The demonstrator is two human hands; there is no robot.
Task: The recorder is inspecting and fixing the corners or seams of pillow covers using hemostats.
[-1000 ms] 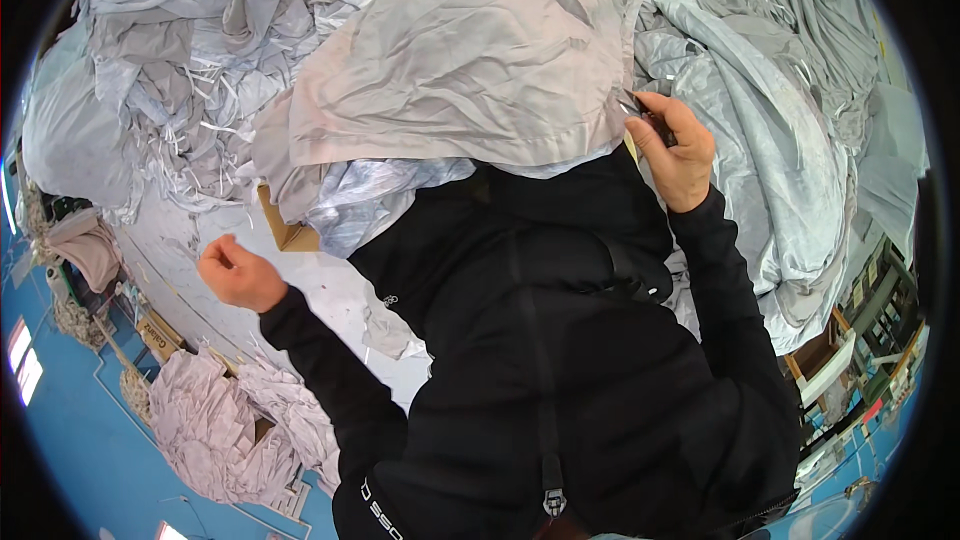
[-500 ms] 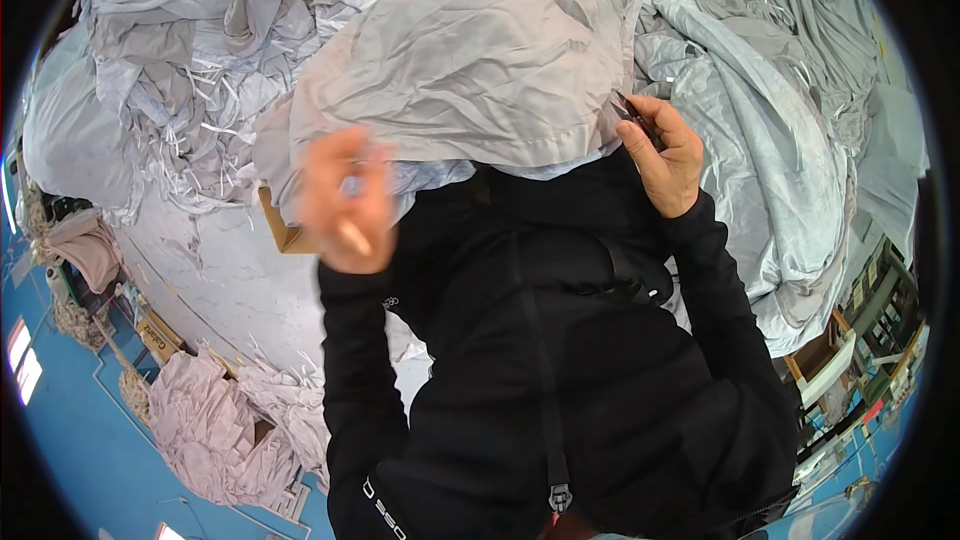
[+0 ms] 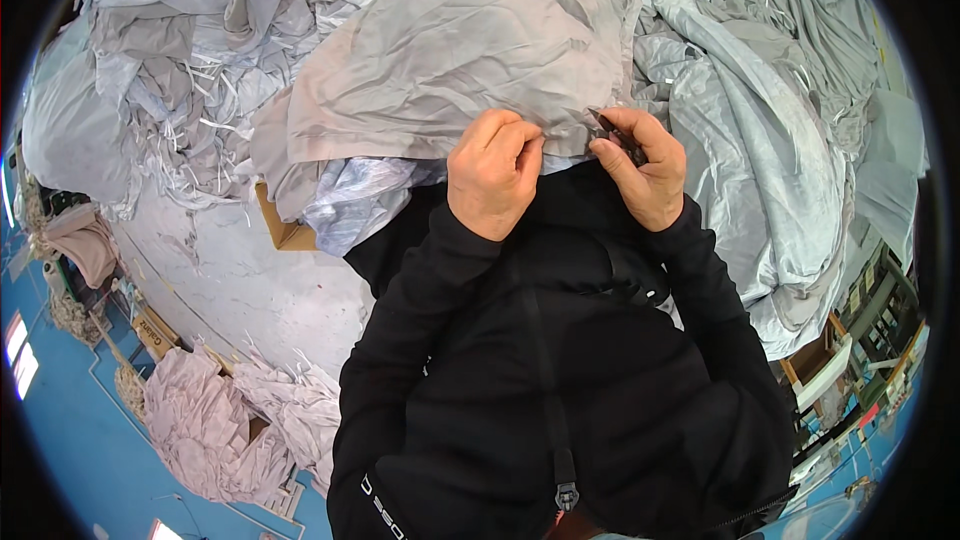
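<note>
Grey-beige fabric point(image 3: 440, 70) lies bunched in front of me, its hemmed edge toward my body. My left hand point(image 3: 494, 175) is closed in a pinch on that near edge, knuckles up. Just right of it, my right hand point(image 3: 652, 172) holds small dark thread snips point(image 3: 622, 138), the pointed tip facing up and left beside the hem. Some of the snips is hidden by the fingers. From under the grey cloth, a pale bluish patterned fabric point(image 3: 362, 202) hangs out at the left.
Heaped grey cloth with white ties point(image 3: 190, 50) fills the far left. Shiny pale grey fabric point(image 3: 760, 160) is piled at the right. A cardboard box corner point(image 3: 285, 230) shows by the white tabletop point(image 3: 240, 275). Pinkish fabric point(image 3: 205, 425) lies lower left above a blue floor point(image 3: 110, 440).
My left hand, blurred at the left before, has moved right and now pinches the fabric's edge. My right hand with the snips has shifted slightly left and nearer.
</note>
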